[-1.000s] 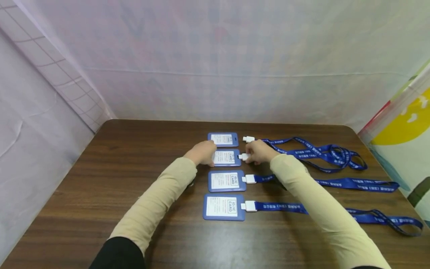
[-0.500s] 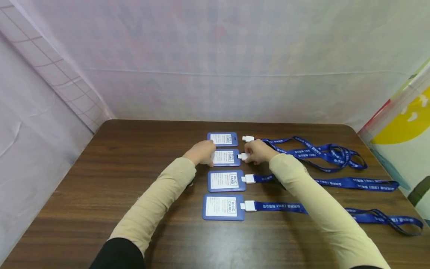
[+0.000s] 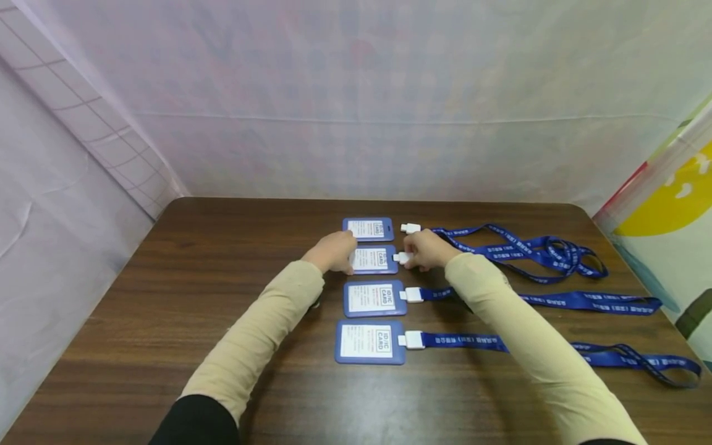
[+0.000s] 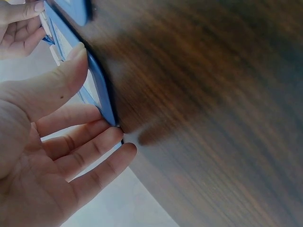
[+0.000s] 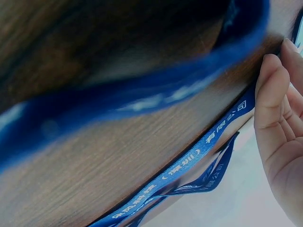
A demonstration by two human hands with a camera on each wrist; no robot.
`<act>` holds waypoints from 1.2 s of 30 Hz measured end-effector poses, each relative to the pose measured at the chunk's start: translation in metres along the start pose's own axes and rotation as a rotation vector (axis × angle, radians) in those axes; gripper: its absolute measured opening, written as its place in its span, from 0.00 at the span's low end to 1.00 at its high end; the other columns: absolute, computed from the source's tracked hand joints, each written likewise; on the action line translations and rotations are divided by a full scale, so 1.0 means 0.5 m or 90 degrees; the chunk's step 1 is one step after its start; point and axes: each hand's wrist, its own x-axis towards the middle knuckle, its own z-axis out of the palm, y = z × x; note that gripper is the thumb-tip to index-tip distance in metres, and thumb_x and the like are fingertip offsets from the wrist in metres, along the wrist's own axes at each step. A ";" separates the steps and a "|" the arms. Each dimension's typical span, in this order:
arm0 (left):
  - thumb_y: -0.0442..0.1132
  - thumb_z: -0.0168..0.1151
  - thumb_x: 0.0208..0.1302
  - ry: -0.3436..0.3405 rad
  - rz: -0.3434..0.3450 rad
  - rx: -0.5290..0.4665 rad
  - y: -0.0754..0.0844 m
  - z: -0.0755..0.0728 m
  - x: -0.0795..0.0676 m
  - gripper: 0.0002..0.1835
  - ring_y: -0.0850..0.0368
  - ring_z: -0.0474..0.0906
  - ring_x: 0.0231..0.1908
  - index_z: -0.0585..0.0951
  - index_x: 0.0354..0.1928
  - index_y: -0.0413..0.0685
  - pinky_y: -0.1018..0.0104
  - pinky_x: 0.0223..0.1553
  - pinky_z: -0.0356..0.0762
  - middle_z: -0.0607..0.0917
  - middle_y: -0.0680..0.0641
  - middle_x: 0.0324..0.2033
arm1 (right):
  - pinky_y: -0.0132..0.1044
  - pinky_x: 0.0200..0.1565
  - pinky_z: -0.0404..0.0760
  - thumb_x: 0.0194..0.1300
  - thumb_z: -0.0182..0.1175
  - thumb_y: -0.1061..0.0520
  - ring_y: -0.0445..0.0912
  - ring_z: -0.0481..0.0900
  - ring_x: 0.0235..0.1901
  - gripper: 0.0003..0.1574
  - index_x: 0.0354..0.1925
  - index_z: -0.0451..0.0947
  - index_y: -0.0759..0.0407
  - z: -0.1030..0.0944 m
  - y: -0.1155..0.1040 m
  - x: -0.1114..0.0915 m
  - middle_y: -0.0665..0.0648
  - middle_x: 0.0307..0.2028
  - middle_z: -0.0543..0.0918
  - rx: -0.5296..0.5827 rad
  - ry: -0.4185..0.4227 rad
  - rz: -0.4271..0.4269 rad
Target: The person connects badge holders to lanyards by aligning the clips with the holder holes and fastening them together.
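Observation:
Four-sided blue badge holders with white ID cards lie in a column on the table. My left hand (image 3: 332,252) holds the second badge holder from the back (image 3: 374,259) at its left end. In the left wrist view the thumb (image 4: 71,71) lies over that holder's near edge, with the fingers against its end. My right hand (image 3: 429,250) pinches the white clip (image 3: 402,258) of a blue lanyard (image 3: 503,252), right at the holder's slotted end. The fingertips partly cover the clip. In the right wrist view, blue lanyard straps (image 5: 180,163) pass beside the right hand.
At the back lies another badge holder (image 3: 367,229), with a loose white clip (image 3: 411,228) just right of it. Nearer me, two badge holders (image 3: 375,298) have clips and lanyards (image 3: 595,303) stretching right under my right sleeve. A pale curtain (image 3: 356,123) hangs behind the brown table (image 3: 233,235).
Both hands keep the same place on the badge holder and the clip. The view shifts very slightly; nothing else visibly moves.

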 end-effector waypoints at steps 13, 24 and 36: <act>0.42 0.72 0.45 -0.004 0.001 -0.012 0.005 -0.010 -0.007 0.13 0.53 0.73 0.34 0.80 0.26 0.42 0.63 0.40 0.75 0.75 0.45 0.33 | 0.31 0.19 0.76 0.48 0.69 0.62 0.43 0.74 0.15 0.13 0.25 0.72 0.63 0.000 -0.006 0.002 0.57 0.23 0.75 0.000 -0.004 0.001; 0.43 0.72 0.46 -0.009 -0.002 0.001 0.009 -0.004 0.001 0.14 0.53 0.74 0.35 0.78 0.28 0.42 0.64 0.41 0.75 0.75 0.45 0.34 | 0.31 0.19 0.76 0.48 0.68 0.62 0.43 0.74 0.16 0.13 0.25 0.72 0.62 0.000 -0.003 0.001 0.56 0.23 0.75 -0.004 -0.010 0.018; 0.42 0.73 0.43 0.002 -0.010 -0.058 0.000 -0.005 0.002 0.13 0.54 0.72 0.33 0.80 0.24 0.41 0.63 0.39 0.74 0.75 0.47 0.30 | 0.31 0.18 0.75 0.48 0.69 0.61 0.43 0.73 0.14 0.14 0.27 0.72 0.64 0.001 0.003 -0.007 0.55 0.19 0.74 -0.001 0.015 -0.011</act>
